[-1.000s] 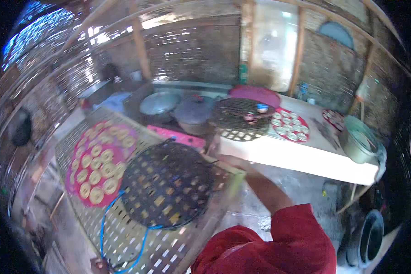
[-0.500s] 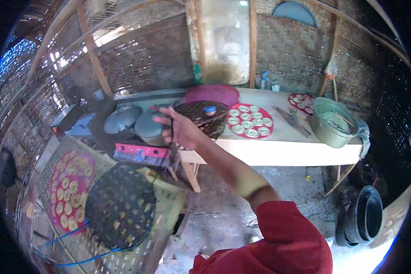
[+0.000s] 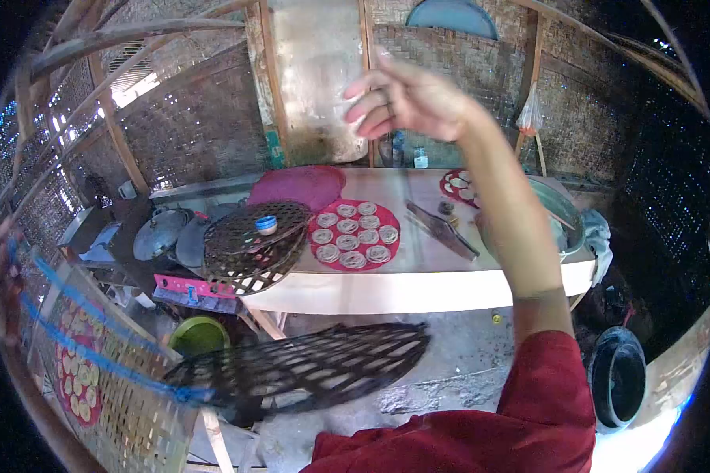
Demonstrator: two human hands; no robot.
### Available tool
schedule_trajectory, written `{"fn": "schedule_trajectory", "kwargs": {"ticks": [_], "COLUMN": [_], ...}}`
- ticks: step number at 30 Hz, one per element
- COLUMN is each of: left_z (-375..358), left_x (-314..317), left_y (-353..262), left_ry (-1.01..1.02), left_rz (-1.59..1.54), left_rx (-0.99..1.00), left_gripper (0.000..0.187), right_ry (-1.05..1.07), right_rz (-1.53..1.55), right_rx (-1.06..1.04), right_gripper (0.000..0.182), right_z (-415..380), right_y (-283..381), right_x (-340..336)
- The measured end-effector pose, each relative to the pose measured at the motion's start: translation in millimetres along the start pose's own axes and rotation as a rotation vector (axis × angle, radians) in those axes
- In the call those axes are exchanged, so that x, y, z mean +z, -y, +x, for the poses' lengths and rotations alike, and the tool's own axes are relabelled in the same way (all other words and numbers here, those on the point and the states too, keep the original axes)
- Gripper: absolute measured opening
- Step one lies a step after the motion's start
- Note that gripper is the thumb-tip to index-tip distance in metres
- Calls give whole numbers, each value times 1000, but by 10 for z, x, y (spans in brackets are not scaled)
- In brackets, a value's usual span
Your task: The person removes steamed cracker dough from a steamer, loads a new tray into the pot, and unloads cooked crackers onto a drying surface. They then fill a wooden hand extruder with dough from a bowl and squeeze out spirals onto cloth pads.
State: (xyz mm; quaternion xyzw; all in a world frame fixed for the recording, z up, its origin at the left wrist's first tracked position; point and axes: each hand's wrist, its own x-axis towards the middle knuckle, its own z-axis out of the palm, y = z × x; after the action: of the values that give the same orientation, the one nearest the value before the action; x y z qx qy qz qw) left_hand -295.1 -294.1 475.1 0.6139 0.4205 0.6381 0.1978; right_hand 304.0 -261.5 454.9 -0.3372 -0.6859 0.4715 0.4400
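My right hand (image 3: 410,102) is raised above the table, its fingers spread and a little blurred, holding nothing. At the far left edge my left hand (image 3: 8,264), dim and smeared, is closed on a blue cord (image 3: 95,356). The cord runs to a dark open-weave tray (image 3: 315,366), which hangs tilted in the air in front of the table. A slatted bamboo rack (image 3: 138,394) stands below the cord. On its left part lies a pink sheet with several pale coiled rounds (image 3: 77,378).
On the long table (image 3: 418,293) are a pink mat of coiled rounds (image 3: 355,235), a dark woven basket with a blue-lidded jar (image 3: 267,225), and a wooden tool (image 3: 442,230). Pots (image 3: 162,234) stand left, a green basin (image 3: 199,337) below, black tubs (image 3: 619,378) right.
The dark tray has come up off the rack by its blue cord and swung right. My right hand has risen from near the pots, up and rightward. The view has turned right.
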Motion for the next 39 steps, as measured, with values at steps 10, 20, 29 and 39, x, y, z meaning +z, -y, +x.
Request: {"fn": "schedule_trajectory", "kwargs": {"ticks": [10,20,29,39], "left_z": [1483,2745,2654,2554], "left_x": [3484,6745,8496,8618], "left_y": [722,2637,4488,5878], "left_ry": [612,617,636,301], "left_rz": [-247,-362,-403,-320], "left_rx": [-85,-363,-612,-598], "left_gripper": [37,32,31,34], "right_ry": [-643,-1138,-1287,-1554], "right_rz": [-301,-110,17,-174], "right_rx": [-88,-210,177,141], "right_gripper": [52,44,34,22], "right_z": [-461,224,121,-291], "right_y": [-178,-1795,-3401,-4325], "right_x": [-2445,-4521,-5084,-6102]}}
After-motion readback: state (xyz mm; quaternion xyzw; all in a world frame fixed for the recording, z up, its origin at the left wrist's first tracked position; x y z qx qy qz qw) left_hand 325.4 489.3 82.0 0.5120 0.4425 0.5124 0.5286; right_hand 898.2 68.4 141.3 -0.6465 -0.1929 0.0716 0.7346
